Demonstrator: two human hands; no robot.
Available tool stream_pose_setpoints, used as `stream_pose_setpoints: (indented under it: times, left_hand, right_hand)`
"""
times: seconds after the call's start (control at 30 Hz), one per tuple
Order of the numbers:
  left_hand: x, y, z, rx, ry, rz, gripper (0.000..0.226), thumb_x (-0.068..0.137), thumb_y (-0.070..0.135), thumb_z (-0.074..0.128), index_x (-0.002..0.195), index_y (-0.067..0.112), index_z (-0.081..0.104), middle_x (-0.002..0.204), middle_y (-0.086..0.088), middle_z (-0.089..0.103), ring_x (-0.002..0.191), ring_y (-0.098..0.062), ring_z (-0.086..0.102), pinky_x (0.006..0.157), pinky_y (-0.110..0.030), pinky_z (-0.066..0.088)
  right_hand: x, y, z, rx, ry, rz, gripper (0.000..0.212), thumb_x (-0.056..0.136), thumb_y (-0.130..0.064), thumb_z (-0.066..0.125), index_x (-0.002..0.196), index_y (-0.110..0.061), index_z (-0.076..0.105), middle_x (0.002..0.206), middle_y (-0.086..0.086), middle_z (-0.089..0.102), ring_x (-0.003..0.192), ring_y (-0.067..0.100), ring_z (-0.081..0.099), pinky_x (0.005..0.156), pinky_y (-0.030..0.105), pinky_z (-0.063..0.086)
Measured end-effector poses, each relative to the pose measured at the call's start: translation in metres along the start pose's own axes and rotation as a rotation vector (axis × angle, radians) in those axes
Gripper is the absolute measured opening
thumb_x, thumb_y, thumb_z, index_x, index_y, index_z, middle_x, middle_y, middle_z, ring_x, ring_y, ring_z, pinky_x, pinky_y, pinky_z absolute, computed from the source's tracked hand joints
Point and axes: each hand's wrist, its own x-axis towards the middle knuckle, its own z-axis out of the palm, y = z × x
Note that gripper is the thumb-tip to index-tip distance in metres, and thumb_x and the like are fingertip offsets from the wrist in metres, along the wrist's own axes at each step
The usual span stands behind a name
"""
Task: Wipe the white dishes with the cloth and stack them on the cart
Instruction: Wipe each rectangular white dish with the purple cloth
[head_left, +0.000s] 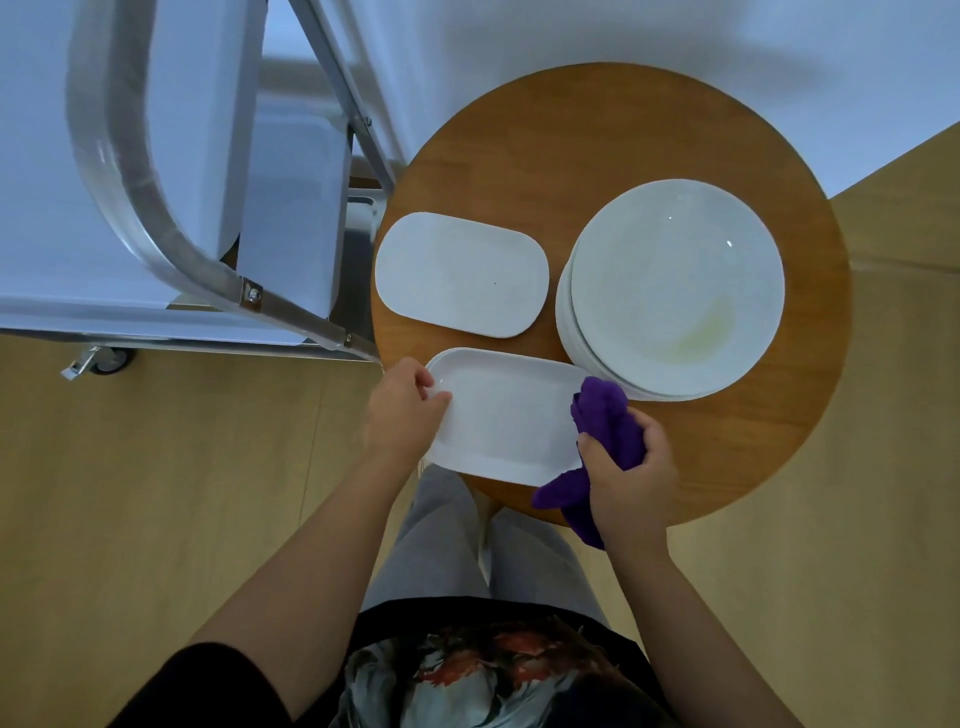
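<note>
A white rectangular dish (506, 415) lies at the near edge of the round wooden table (597, 124). My left hand (402, 410) grips its left rim, thumb on top. My right hand (631, 467) clutches a bunched purple cloth (602, 421) against the dish's right end. Behind it sits a second white rectangular dish (460, 273), upside down or flat. A stack of round white plates (675, 286) stands on the right; the top one carries a faint yellowish smear. The cart (291, 208) stands to the left.
The cart's metal handle (135, 171) and frame rise close to the table's left edge. One cart wheel (106, 358) shows on the wooden floor. My legs stand just under the table's near edge.
</note>
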Motion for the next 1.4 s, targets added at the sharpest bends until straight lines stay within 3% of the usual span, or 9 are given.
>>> stream_pose_setpoints:
  times: [0.2, 0.4, 0.5, 0.57, 0.7, 0.87, 1.2, 1.3, 1.4]
  left_hand:
    - [0.041, -0.001, -0.023, -0.229, 0.079, -0.149, 0.016, 0.091, 0.031, 0.061, 0.1, 0.02, 0.054, 0.092, 0.007, 0.059, 0.081, -0.01, 0.055, 0.065, -0.019, 0.043]
    - [0.105, 0.002, -0.033, 0.002, 0.068, -0.173, 0.031, 0.096, 0.035, 0.053, 0.115, 0.01, 0.053, 0.101, -0.003, 0.056, 0.085, -0.017, 0.052, 0.061, -0.02, 0.041]
    - [0.127, 0.005, -0.034, 0.07, -0.005, -0.15, 0.035, 0.095, 0.037, 0.054, 0.114, 0.007, 0.051, 0.108, -0.011, 0.059, 0.098, -0.026, 0.059, 0.081, -0.032, 0.048]
    - [0.134, 0.006, -0.035, 0.093, -0.033, -0.142, 0.035, 0.096, 0.035, 0.053, 0.116, 0.007, 0.05, 0.113, -0.013, 0.059, 0.103, -0.029, 0.059, 0.087, -0.037, 0.049]
    - [0.141, 0.004, -0.041, 0.153, -0.126, -0.097, 0.031, 0.097, 0.031, 0.051, 0.117, 0.007, 0.049, 0.11, -0.011, 0.057, 0.102, -0.029, 0.059, 0.078, -0.032, 0.046]
    - [0.139, 0.0, -0.045, 0.009, -0.225, -0.066, 0.013, 0.098, 0.027, 0.049, 0.092, 0.015, 0.046, 0.088, -0.002, 0.052, 0.084, -0.022, 0.057, 0.069, -0.028, 0.049]
    - [0.123, 0.006, -0.048, -0.091, -0.06, 0.001, 0.031, 0.093, 0.022, 0.056, 0.067, 0.022, 0.04, 0.068, 0.003, 0.046, 0.061, -0.01, 0.045, 0.056, -0.016, 0.034]
    - [0.121, 0.015, -0.051, -0.257, -0.05, -0.029, 0.024, 0.089, 0.019, 0.058, 0.072, 0.022, 0.043, 0.07, 0.003, 0.047, 0.066, -0.01, 0.047, 0.057, -0.016, 0.038]
    - [0.122, 0.029, -0.053, -0.52, -0.148, -0.25, 0.021, 0.09, 0.009, 0.052, 0.107, 0.02, 0.047, 0.094, 0.003, 0.051, 0.093, -0.017, 0.052, 0.062, -0.02, 0.045]
  right_hand:
    - [0.003, -0.017, 0.015, -0.004, -0.051, -0.051, 0.044, 0.079, -0.015, 0.072, 0.109, -0.036, 0.048, 0.096, -0.029, 0.051, 0.088, -0.001, 0.055, 0.054, 0.004, 0.044]
    - [0.012, -0.048, 0.046, 0.017, -0.08, -0.051, 0.041, 0.078, -0.02, 0.074, 0.096, -0.045, 0.047, 0.097, -0.029, 0.052, 0.089, 0.005, 0.057, 0.056, 0.007, 0.049]
    - [0.022, -0.064, 0.067, -0.016, -0.08, -0.077, 0.044, 0.078, -0.022, 0.073, 0.107, -0.041, 0.045, 0.097, -0.025, 0.054, 0.094, 0.011, 0.058, 0.074, 0.023, 0.054]
    - [0.031, -0.073, 0.081, -0.045, -0.098, -0.1, 0.045, 0.079, -0.022, 0.072, 0.109, -0.04, 0.044, 0.094, -0.029, 0.051, 0.091, 0.006, 0.058, 0.072, 0.019, 0.05]
    - [0.045, -0.08, 0.097, -0.091, -0.1, -0.109, 0.045, 0.079, -0.022, 0.071, 0.111, -0.037, 0.043, 0.092, -0.031, 0.048, 0.086, 0.0, 0.055, 0.065, 0.01, 0.043]
    - [0.052, -0.082, 0.107, -0.115, -0.049, -0.06, 0.044, 0.081, -0.022, 0.069, 0.12, -0.028, 0.048, 0.097, -0.021, 0.052, 0.087, 0.003, 0.055, 0.077, 0.021, 0.048]
    - [0.05, -0.083, 0.115, -0.133, -0.031, -0.031, 0.045, 0.082, -0.02, 0.068, 0.123, -0.024, 0.05, 0.103, -0.014, 0.055, 0.09, 0.008, 0.056, 0.076, 0.022, 0.05]
    - [0.049, -0.082, 0.114, -0.136, -0.028, -0.029, 0.044, 0.083, -0.02, 0.068, 0.122, -0.025, 0.05, 0.102, -0.016, 0.054, 0.089, 0.007, 0.056, 0.075, 0.02, 0.049]
    - [0.048, -0.083, 0.113, -0.132, -0.027, -0.033, 0.045, 0.083, -0.019, 0.068, 0.123, -0.024, 0.049, 0.101, -0.017, 0.052, 0.086, 0.003, 0.054, 0.07, 0.013, 0.044]
